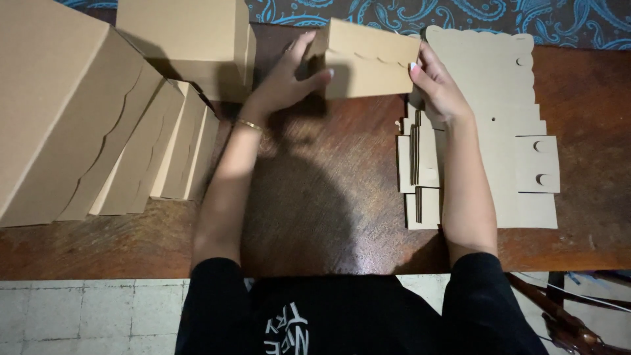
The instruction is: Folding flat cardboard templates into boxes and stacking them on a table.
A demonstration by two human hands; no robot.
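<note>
A dark wooden bench (315,197) holds finished cartons (98,125) at left and flat cardboard blanks (499,131) at right. Between them, at the far edge, both hands clasp a small brown box (371,62): left hand (282,79) and right hand (437,89) each in a closed grip on one end. Even pressure would likely keep its corners square.

I hold a small brown cardboard box (368,60) with a scalloped flap at the far middle of the table, my left hand (284,79) and right hand (437,89) gripping its ends. To my left, several finished brown boxes (98,125) lean in a row. To my right lies a stack of flat, unfolded cardboard blanks (499,125) with scalloped edges.
</note>
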